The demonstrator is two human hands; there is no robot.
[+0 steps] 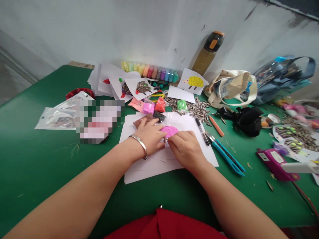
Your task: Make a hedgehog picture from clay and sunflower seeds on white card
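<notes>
A flat oval of pink clay (169, 131) lies on white paper (139, 174) between my hands. My left hand (149, 137) rests at its left side with fingers spread, a silver bracelet on the wrist. My right hand (185, 147) has its fingers pinched together at the clay's lower edge; what they hold is too small to name. A small brown piece (164, 140) shows just below the clay, between the hands. Packets of brown clay (142, 120) and black clay (159, 116) sit beyond my left fingers.
Sunflower seeds (199, 109), pink, red and green clay packets and picture cards (195, 81) lie behind the paper. Right of it are pens (202, 131), a blue cutter (228, 156) and a purple power strip (276, 164). A bottle (208, 54) leans against the wall.
</notes>
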